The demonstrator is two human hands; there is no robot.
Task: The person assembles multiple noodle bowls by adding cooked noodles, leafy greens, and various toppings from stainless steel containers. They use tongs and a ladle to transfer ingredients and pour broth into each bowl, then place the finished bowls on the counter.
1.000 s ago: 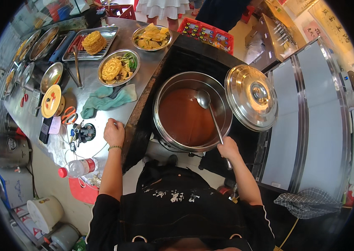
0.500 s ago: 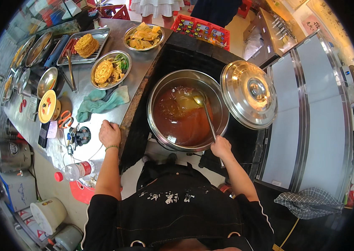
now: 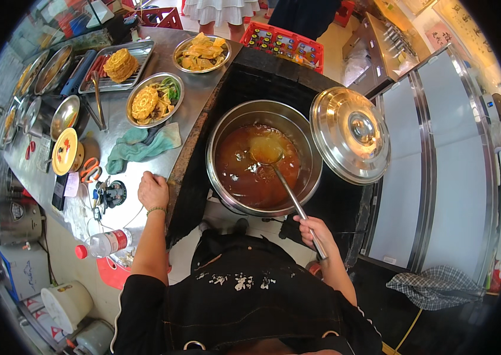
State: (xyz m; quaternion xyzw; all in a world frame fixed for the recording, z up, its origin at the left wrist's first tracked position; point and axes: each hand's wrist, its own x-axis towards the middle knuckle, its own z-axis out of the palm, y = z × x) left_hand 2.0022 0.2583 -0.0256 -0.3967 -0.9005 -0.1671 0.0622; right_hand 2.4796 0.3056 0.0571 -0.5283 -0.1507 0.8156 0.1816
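Observation:
My right hand [image 3: 315, 232] is wrapped round the steel handle of a long ladle [image 3: 290, 192]. The ladle's bowl lies in reddish-brown liquid [image 3: 250, 192] inside a large steel pot [image 3: 308, 165], near the middle of the surface. To the left, my left hand [image 3: 153, 190] leans on the steel worktop by its edge, fingers curled in a loose fist with nothing seen in it. Beyond that hand lies a crumpled green cloth [image 3: 138, 148]. A round steel lid [image 3: 354, 136] rests beside the pot, partly against its right rim.
On the worktop [image 3: 194, 94] stand two bowls of food [image 3: 154, 100], a tray [image 3: 138, 74], orange-handled scissors [image 3: 90, 170] and a plastic bottle [image 3: 108, 242]. A red crate of bottles [image 3: 286, 44] sits beyond the pot. White cabinet doors [image 3: 404, 195] line the right; people stand at the far side.
My right hand has moved down toward me, drawing the ladle. Its bowl has shifted left and nearer, from the pot's far right to the middle, now sunk in the liquid. My left hand stays put.

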